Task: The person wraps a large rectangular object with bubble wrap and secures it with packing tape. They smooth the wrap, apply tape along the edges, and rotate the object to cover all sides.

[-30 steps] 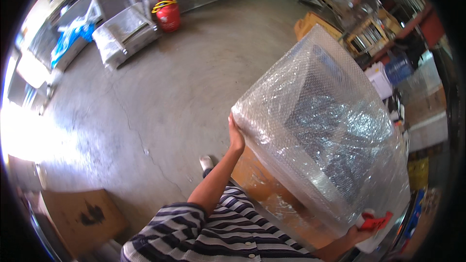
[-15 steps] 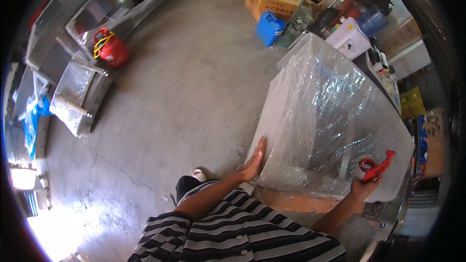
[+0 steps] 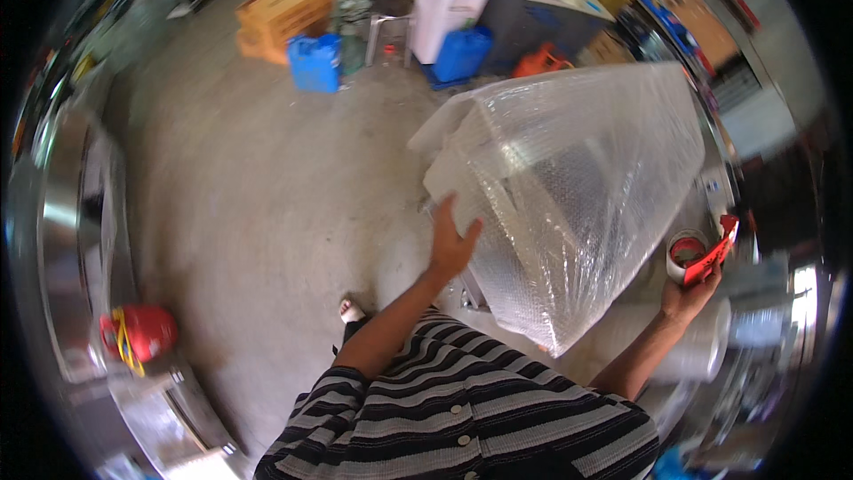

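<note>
A large boxy item under bubble wrap [image 3: 577,187] stands in front of me, its clear film shiny and creased. My left hand [image 3: 453,244] is at its left side with fingers spread, holding nothing; whether the fingertips touch the wrap I cannot tell. Off the item's right side, my right hand [image 3: 689,293] grips a red tape dispenser [image 3: 708,258] with a roll of tape [image 3: 687,252] mounted on it. What is inside the wrapping shows only faintly.
Blue jerrycans [image 3: 315,62] and cardboard boxes [image 3: 289,13] stand at the far side, near a white water dispenser [image 3: 453,0] and a metal stool [image 3: 391,13]. To the left lie a red gas cylinder [image 3: 147,333] and wrapped metal units [image 3: 173,413]. A clear film roll [image 3: 702,338] is at right.
My view has swung to the right. My left hand has lifted from lying flat on the wrap and spread its fingers. The tape dispenser has moved off the wrap's top to beyond its right side.
</note>
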`<state>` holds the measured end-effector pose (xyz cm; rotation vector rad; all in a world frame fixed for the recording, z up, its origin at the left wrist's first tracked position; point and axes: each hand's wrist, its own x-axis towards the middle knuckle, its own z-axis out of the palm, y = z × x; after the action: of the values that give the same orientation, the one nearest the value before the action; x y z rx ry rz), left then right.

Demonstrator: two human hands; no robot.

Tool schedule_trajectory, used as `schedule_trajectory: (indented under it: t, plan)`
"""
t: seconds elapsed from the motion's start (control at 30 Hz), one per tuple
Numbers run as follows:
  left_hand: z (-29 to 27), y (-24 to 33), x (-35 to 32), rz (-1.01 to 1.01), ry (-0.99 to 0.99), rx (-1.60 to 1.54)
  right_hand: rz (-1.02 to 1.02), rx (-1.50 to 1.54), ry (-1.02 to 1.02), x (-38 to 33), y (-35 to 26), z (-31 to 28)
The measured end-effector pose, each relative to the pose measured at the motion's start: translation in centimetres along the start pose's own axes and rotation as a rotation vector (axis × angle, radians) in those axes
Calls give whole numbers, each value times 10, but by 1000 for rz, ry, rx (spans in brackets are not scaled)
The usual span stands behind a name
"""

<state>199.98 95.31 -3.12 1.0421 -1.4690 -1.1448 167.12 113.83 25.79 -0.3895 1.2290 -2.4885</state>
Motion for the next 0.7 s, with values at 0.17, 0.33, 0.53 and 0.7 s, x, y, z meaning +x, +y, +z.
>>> schedule_trajectory:
  t: [0.17,0.33,0.53,0.7]
  plan:
    - [-90,62,146,377,134,226,-540,-954,178,-70,1,-71]
    - [-111,26,242,545,-292,285,-683,-1198,395,-123,57,-41]
    - [-110,-29,260,525,-867,300,-532,-970,623,-115,132,26]
    - [-113,-37,285,549,-1151,177,-593,-1350,649,-103,152,80]
